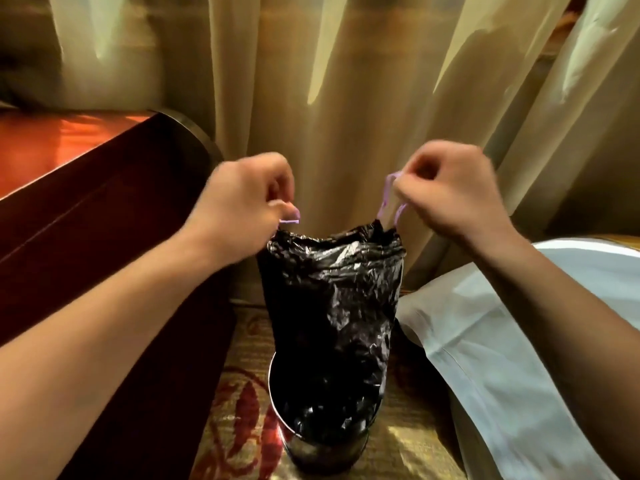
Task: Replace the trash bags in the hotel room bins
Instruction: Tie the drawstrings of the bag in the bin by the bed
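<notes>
- Fingers of the left hand are curled and pinch one short loop of the purple drawstring at the left side of the bag mouth.
- Fingers of the right hand are also curled, and they pinch the other loop of the same drawstring, which is longer and runs down to the right side of the bag mouth.
- Both hands are a little blurred, so I cannot tell exactly which fingertips press the string.
- Between the two hands hangs the black trash bag. It is thin, shiny and strongly wrinkled, with many small bright reflections.
- Its mouth is gathered into crumpled folds just below the hands, and the body is stretched tall like a column.
- The lower part of the bag is inside the round bin, which is dark with a shiny rim and stands on the patterned carpet at the near middle.
- Just left of the bin is a piece of dark red-brown wooden furniture.
- At the right, near the bin, lies white bedding.
- Behind everything, on the far side, hang beige curtains in long folds.
</notes>
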Action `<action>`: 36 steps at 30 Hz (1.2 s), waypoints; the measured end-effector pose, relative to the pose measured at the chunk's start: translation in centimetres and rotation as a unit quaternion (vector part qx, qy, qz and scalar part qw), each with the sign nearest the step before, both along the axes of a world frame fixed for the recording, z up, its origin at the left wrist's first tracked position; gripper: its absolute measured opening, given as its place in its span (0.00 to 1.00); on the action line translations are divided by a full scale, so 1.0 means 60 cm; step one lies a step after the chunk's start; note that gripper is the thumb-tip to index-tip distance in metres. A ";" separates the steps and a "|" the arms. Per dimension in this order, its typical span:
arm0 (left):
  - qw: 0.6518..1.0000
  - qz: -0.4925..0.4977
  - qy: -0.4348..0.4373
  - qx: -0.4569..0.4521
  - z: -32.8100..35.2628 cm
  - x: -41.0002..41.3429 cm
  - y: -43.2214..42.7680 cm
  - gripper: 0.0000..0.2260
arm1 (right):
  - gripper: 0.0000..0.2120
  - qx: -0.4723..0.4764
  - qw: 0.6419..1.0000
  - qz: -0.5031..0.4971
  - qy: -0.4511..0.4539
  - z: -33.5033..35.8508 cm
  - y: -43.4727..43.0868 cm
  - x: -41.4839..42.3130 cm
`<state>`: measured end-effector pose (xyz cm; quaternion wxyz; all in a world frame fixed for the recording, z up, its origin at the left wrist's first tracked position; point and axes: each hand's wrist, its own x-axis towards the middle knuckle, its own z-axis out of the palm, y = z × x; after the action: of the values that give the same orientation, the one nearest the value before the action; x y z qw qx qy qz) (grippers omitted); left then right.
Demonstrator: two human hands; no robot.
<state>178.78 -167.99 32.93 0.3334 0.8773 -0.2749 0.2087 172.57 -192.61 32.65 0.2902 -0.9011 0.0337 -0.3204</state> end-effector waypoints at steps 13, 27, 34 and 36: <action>0.999 -0.012 -0.021 -0.039 0.050 0.011 -0.011 0.09 | 0.04 0.132 0.988 0.080 0.017 0.042 0.008 0.001; 0.996 -0.035 -0.033 0.081 0.040 0.007 -0.021 0.10 | 0.06 -0.145 0.983 0.034 0.103 0.045 0.034 -0.006; 0.998 0.010 -0.066 -0.006 0.074 0.020 -0.017 0.07 | 0.04 0.067 0.997 0.037 -0.033 0.084 0.011 0.003; 0.998 -0.004 -0.055 0.018 0.054 0.018 -0.021 0.07 | 0.05 -0.012 0.998 0.053 0.014 0.062 0.030 0.010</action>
<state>179.85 -169.25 36.18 0.3028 0.8693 -0.3002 0.2502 173.20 -190.82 36.34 0.2950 -0.9097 -0.0140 -0.2918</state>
